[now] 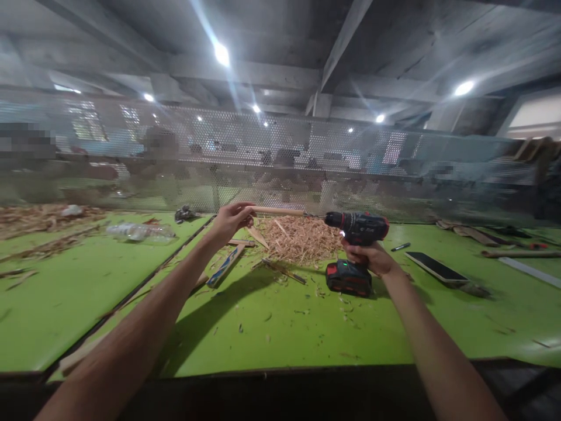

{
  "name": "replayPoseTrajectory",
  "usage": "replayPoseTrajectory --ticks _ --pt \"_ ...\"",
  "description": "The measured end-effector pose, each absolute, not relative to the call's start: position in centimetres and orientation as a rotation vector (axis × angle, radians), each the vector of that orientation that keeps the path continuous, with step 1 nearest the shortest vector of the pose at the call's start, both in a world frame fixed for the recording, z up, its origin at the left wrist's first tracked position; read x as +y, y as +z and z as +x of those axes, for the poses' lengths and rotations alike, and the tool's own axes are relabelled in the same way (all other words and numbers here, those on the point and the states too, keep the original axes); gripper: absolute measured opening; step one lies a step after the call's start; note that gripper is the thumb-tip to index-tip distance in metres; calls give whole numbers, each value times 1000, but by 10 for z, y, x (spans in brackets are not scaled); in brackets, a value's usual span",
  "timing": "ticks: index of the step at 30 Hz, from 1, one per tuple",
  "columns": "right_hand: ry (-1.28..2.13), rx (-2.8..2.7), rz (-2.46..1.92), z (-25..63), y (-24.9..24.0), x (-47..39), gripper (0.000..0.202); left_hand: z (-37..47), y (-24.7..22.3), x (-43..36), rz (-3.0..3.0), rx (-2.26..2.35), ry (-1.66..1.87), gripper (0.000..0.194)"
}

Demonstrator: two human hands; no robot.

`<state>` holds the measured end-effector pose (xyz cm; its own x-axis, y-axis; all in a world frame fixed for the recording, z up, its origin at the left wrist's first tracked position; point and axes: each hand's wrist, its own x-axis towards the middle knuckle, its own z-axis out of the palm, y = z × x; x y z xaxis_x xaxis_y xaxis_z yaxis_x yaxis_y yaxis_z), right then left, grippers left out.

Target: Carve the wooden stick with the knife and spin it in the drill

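Fingers of the left hand (pixel 232 221) clamped on left end of a slim wooden rod (pixel 279 211), thumb and fingertips together around it. Rod roughly level, above and partly in front of the heap of wood shavings (pixel 302 241), pointing right. Right hand (pixel 367 256) wrapped round the grip of a cordless drill (pixel 363 227), black and red, chuck facing left; index finger near the trigger, can't tell if pressed. Drill bit (pixel 314 216) lines up with rod's right end, tip at the wood; how deep, can't tell. Small lamp under chuck lit, green light on the battery pack (pixel 349 278). Can't tell if pack touches the green bench (pixel 263 333). On bench below the rod: blue-and-white strip (pixel 225 266) left of centre, thin narrow tool (pixel 286 272) nearer the middle, loose curls scattered. Right of drill: pen (pixel 400 247), flat black-faced device (pixel 436 267), white strip (pixel 531 272) farther over. Left section: clear plastic bottle (pixel 141 232) on its side, dark crumpled lump (pixel 184 214) near the back. Perforated screen (pixel 245 143) stands behind everything, blurry shapes beyond.
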<state>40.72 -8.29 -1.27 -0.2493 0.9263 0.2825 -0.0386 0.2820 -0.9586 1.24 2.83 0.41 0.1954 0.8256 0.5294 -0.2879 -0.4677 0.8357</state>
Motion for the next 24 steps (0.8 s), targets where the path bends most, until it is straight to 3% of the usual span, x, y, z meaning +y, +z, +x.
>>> replayPoseTrajectory --ticks 24 --pt "1168 -1471 -896 405 -12 -82 32 16 13 23 1525 505 1502 29"
